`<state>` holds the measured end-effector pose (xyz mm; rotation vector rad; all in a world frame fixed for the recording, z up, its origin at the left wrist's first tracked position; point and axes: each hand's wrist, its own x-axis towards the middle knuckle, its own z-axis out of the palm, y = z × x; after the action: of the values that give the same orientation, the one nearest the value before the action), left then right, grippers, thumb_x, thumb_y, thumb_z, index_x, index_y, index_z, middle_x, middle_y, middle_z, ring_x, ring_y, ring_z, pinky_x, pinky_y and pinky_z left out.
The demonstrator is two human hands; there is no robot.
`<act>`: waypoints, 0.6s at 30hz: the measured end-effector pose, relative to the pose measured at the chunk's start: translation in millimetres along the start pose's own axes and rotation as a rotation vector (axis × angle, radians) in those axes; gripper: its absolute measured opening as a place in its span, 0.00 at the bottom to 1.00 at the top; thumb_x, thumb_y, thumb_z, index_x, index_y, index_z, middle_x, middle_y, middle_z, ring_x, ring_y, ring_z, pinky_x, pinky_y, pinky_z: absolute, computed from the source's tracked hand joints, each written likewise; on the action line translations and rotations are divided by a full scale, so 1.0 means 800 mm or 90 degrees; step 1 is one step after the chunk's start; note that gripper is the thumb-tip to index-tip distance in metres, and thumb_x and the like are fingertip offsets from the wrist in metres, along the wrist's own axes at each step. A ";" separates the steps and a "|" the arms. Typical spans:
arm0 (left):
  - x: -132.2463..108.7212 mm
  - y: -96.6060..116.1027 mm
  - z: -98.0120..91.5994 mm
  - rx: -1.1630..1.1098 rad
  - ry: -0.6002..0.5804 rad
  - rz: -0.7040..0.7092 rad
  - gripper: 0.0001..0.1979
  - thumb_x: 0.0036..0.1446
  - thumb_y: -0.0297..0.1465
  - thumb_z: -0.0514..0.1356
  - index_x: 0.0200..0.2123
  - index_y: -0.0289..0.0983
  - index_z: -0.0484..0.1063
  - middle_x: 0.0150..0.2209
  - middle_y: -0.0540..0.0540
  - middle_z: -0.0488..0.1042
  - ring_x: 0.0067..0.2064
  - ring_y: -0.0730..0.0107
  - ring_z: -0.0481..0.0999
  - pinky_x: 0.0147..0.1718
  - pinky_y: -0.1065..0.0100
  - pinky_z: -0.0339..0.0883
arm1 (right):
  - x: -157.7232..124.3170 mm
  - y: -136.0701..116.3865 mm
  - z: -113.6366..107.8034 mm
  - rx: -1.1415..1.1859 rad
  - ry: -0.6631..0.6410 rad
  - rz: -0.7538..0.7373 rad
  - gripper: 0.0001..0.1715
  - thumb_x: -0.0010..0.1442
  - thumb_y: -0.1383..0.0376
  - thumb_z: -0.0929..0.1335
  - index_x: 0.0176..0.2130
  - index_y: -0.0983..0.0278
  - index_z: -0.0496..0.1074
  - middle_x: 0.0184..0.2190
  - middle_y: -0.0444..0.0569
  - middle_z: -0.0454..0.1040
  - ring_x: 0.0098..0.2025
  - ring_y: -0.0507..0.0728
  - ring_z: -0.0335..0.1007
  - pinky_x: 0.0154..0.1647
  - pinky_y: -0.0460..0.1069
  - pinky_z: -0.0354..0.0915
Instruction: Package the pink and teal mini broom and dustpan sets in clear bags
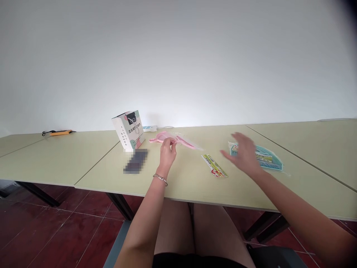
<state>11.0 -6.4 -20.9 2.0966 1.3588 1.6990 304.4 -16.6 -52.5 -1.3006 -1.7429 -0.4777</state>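
Observation:
My left hand (167, 150) is closed, thumb and fingers pinched on a pink plastic item (159, 136) with a rounded outline, lying partly in clear wrap. Its exact kind does not show. A printed yellow-green card (214, 165) with a red picture at its near end lies between my two hands. My right hand (245, 154) is over the left part of a teal fan-shaped item (275, 160) in clear packaging with a similar printed label. Its fingers are apart, hold nothing, and are slightly blurred.
A white printed box (129, 130) stands tilted at the back left, with a pixelated dark flat object (135, 162) before it. Behind are a white power strip (150, 128) and a cable. An orange object (61, 132) with a black cord lies far left on the tables (181, 182).

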 end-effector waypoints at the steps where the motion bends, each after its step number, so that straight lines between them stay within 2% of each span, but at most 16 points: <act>1: 0.000 0.006 -0.008 -0.048 0.005 0.033 0.03 0.58 0.27 0.52 0.34 0.38 0.65 0.37 0.44 0.71 0.40 0.69 0.71 0.43 0.64 0.68 | 0.004 -0.022 0.004 0.017 -0.062 -0.062 0.39 0.55 0.52 0.65 0.60 0.64 0.53 0.59 0.60 0.59 0.61 0.66 0.53 0.57 0.61 0.52; 4: -0.003 0.028 -0.025 -0.147 -0.065 0.073 0.04 0.59 0.30 0.53 0.35 0.38 0.67 0.37 0.44 0.71 0.41 0.69 0.72 0.43 0.65 0.68 | 0.009 -0.069 0.022 0.049 -0.128 -0.146 0.36 0.57 0.59 0.64 0.62 0.63 0.53 0.61 0.57 0.59 0.61 0.65 0.54 0.56 0.60 0.56; 6: -0.005 0.037 -0.031 -0.199 -0.117 0.065 0.05 0.59 0.32 0.54 0.34 0.38 0.68 0.38 0.44 0.72 0.42 0.69 0.73 0.44 0.65 0.68 | 0.006 -0.079 0.035 0.079 -0.127 -0.158 0.30 0.58 0.67 0.61 0.60 0.61 0.58 0.57 0.53 0.66 0.57 0.62 0.63 0.54 0.59 0.59; 8: -0.004 0.034 -0.034 -0.241 -0.146 0.027 0.08 0.57 0.34 0.57 0.40 0.39 0.68 0.41 0.44 0.72 0.44 0.68 0.73 0.46 0.64 0.67 | -0.002 -0.077 0.045 0.117 -0.100 -0.147 0.29 0.56 0.73 0.59 0.56 0.59 0.64 0.50 0.50 0.73 0.49 0.60 0.70 0.52 0.58 0.63; 11: 0.011 0.004 -0.034 -0.226 -0.121 -0.116 0.22 0.55 0.35 0.60 0.53 0.43 0.61 0.52 0.42 0.67 0.50 0.66 0.70 0.50 0.63 0.64 | -0.015 -0.064 0.052 0.159 -0.022 -0.119 0.29 0.56 0.74 0.58 0.54 0.59 0.67 0.47 0.49 0.75 0.46 0.59 0.72 0.47 0.56 0.67; 14: 0.037 -0.046 -0.033 -0.034 -0.012 -0.408 0.22 0.58 0.37 0.56 0.56 0.41 0.61 0.58 0.40 0.62 0.56 0.62 0.66 0.52 0.63 0.61 | -0.023 -0.055 0.055 0.188 0.049 -0.089 0.28 0.56 0.74 0.58 0.53 0.61 0.68 0.48 0.51 0.74 0.49 0.60 0.71 0.47 0.55 0.68; 16: 0.054 -0.079 -0.031 0.008 0.005 -0.474 0.25 0.58 0.35 0.56 0.58 0.36 0.59 0.61 0.33 0.56 0.58 0.55 0.64 0.51 0.59 0.61 | -0.024 -0.054 0.056 0.211 0.068 -0.054 0.28 0.56 0.73 0.58 0.53 0.61 0.68 0.48 0.51 0.74 0.49 0.60 0.71 0.47 0.55 0.68; 18: 0.066 -0.106 -0.029 0.032 0.011 -0.501 0.24 0.57 0.34 0.56 0.57 0.37 0.60 0.60 0.33 0.57 0.57 0.54 0.65 0.50 0.57 0.62 | -0.024 -0.056 0.058 0.234 0.064 -0.018 0.27 0.56 0.72 0.59 0.53 0.61 0.68 0.48 0.52 0.74 0.49 0.60 0.71 0.48 0.55 0.68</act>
<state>-56.8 70.0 -23.8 1.2636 1.8907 1.3345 245.4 -10.3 -84.8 -0.9746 -1.6721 -0.2194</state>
